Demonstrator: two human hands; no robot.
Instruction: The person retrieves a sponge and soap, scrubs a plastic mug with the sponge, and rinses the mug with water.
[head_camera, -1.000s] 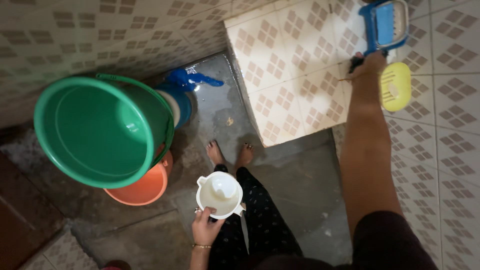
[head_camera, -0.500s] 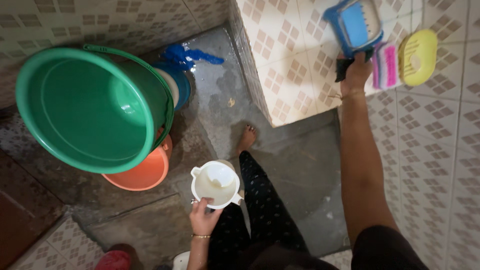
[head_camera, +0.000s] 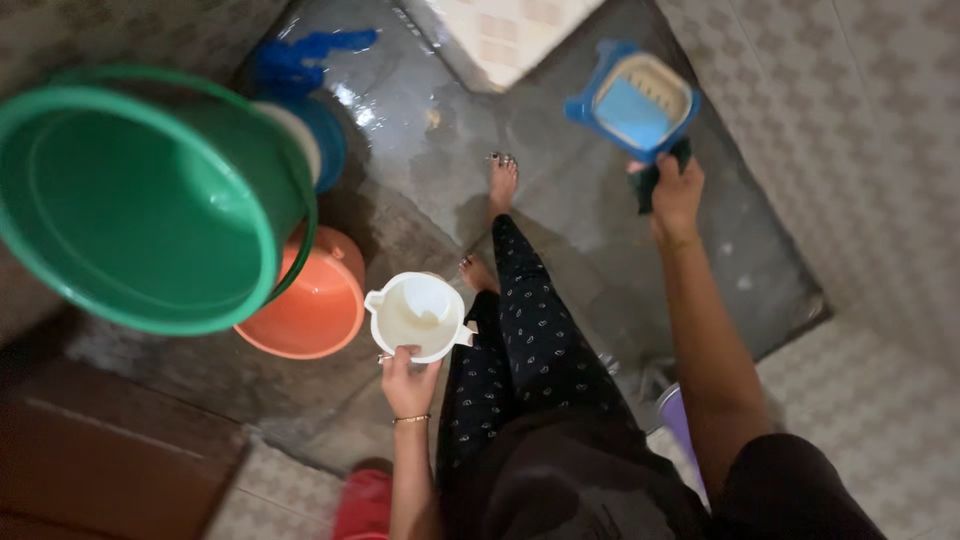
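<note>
My left hand (head_camera: 408, 385) grips the rim of a white plastic mug (head_camera: 417, 316), held in front of my legs with its mouth facing up. My right hand (head_camera: 673, 193) is stretched out forward, holding a blue soap dish (head_camera: 632, 100) with a blue bar in it and a dark scrub pad (head_camera: 648, 180) under the fingers. Both are held above the wet grey floor (head_camera: 590, 240). My bare feet (head_camera: 502, 178) stand on that floor, below dark patterned trousers.
A big green bucket (head_camera: 140, 200) sits at the left, over an orange basin (head_camera: 315, 300). Behind it is a blue container (head_camera: 310, 120). A tiled ledge (head_camera: 500, 30) is at the top, tiled wall at the right, a red object (head_camera: 362, 505) by my left side.
My right hand has lifted the blue soap dish and dark pad off the tiled ledge and brought them over the floor. The view has swung away; the yellow dish and pink brush are out of sight.
</note>
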